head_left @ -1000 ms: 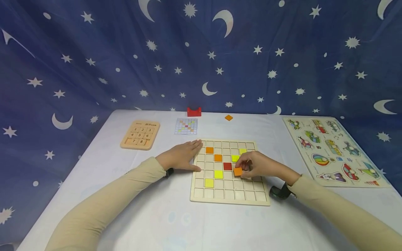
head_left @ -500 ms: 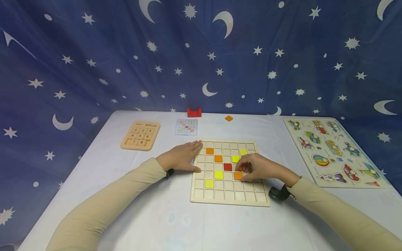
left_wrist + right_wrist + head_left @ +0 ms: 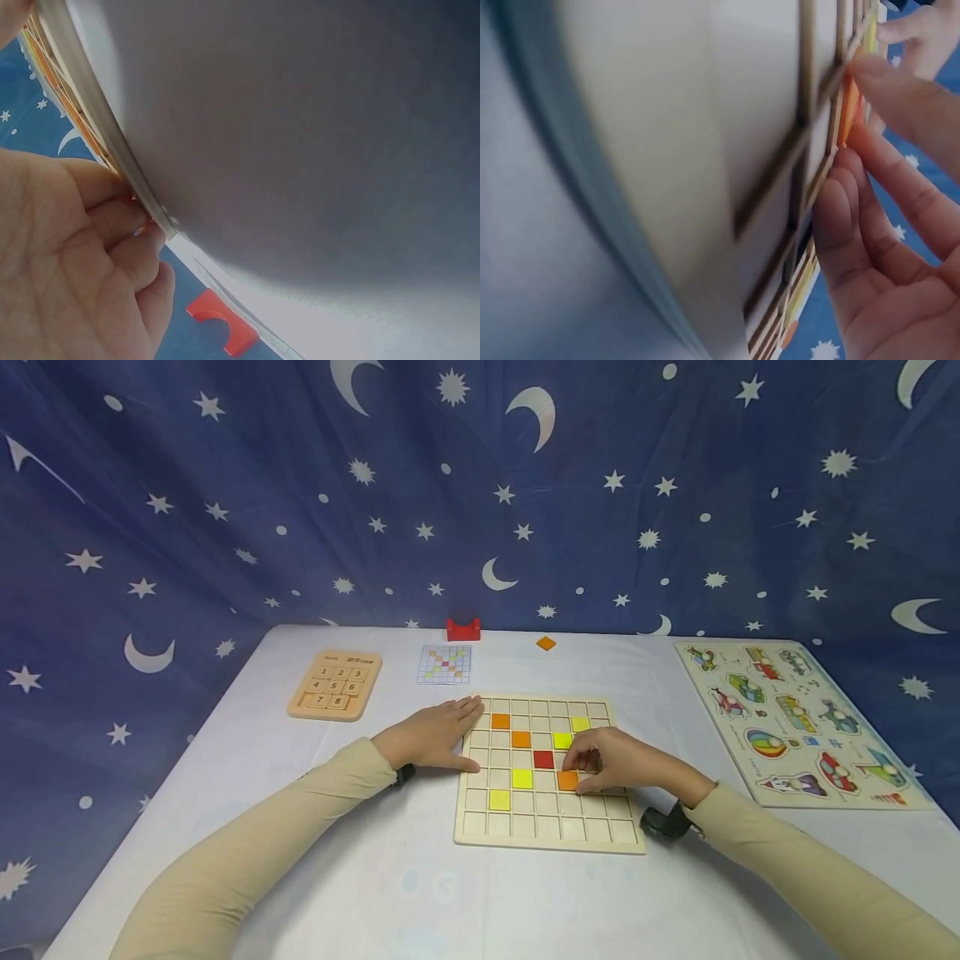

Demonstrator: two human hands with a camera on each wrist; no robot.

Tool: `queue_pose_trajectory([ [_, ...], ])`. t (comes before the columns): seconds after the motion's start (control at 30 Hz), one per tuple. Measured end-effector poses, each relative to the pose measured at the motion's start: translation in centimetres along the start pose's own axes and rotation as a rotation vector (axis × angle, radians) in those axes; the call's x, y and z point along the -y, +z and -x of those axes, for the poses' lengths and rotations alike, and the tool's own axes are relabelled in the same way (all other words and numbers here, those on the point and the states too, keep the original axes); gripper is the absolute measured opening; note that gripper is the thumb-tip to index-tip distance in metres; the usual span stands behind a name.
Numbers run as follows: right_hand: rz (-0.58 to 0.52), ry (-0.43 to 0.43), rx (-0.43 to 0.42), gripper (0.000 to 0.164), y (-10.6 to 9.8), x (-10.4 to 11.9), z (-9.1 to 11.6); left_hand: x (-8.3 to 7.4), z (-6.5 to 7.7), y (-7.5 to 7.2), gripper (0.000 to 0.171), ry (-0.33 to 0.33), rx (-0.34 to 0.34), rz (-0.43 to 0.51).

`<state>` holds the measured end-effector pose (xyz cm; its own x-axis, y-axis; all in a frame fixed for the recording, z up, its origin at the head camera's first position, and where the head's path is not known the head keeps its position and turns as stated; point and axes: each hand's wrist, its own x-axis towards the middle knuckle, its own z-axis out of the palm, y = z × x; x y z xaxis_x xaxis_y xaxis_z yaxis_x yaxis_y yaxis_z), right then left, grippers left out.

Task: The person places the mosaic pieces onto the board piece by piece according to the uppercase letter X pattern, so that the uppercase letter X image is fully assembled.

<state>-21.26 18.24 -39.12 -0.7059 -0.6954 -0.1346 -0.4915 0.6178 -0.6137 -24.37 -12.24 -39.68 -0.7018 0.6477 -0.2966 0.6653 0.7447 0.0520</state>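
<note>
A pale wooden grid board (image 3: 525, 828) lies on the table, with orange, yellow and red square tiles in some of its cells. My right hand (image 3: 618, 758) is over the board's right half. Its thumb and index finger pinch an orange tile (image 3: 567, 781), which looks level in a cell diagonally below the red tile (image 3: 543, 760). In the right wrist view the orange tile (image 3: 849, 109) shows between thumb and finger. My left hand (image 3: 433, 735) rests on the board's left edge with its fingers straight. The cells beneath my right hand are hidden.
Behind the board lie a pattern card (image 3: 446, 664), a red holder (image 3: 463, 630) and a loose orange tile (image 3: 546, 643). A number slide puzzle (image 3: 335, 686) is at the left. A picture puzzle board (image 3: 806, 722) lies at the right, and a starry curtain (image 3: 480, 485) backs the table.
My right hand has lowered the orange tile from a tilted position to lying level in the cell. Over the last half second both hands look still.
</note>
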Motion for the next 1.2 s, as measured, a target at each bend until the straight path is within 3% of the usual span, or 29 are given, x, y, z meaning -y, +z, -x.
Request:
queue_pose_trajectory([
  [0.23, -0.111, -0.039, 0.032, 0.026, -2.0, -0.8, -0.6, 0.1, -0.1, -0.3, 0.099, -0.006, 0.003, 0.001],
  [0.4, -0.161, -0.056, -0.003, 0.032, -4.7, -1.7, -2.1, 0.2, -0.1, -0.6, 0.099, -0.01, -0.002, 0.001],
  [0.73, -0.209, 0.06, -0.121, 0.037, -9.3, -3.9, -7.0, 0.1, 0.0, -0.6, 0.1, -0.021, 0.001, 0.025],
  [1.0, -0.223, 0.183, -0.244, 0.035, -10.3, -6.1, -11.5, -0.1, 0.3, -0.4, 0.1, -0.038, 0.008, 0.033],
  [1.2, -0.226, 0.229, -0.266, 0.037, -10.0, -8.1, -13.4, -0.3, 0.3, -0.2, 0.1, -0.034, 0.003, 0.044],
])
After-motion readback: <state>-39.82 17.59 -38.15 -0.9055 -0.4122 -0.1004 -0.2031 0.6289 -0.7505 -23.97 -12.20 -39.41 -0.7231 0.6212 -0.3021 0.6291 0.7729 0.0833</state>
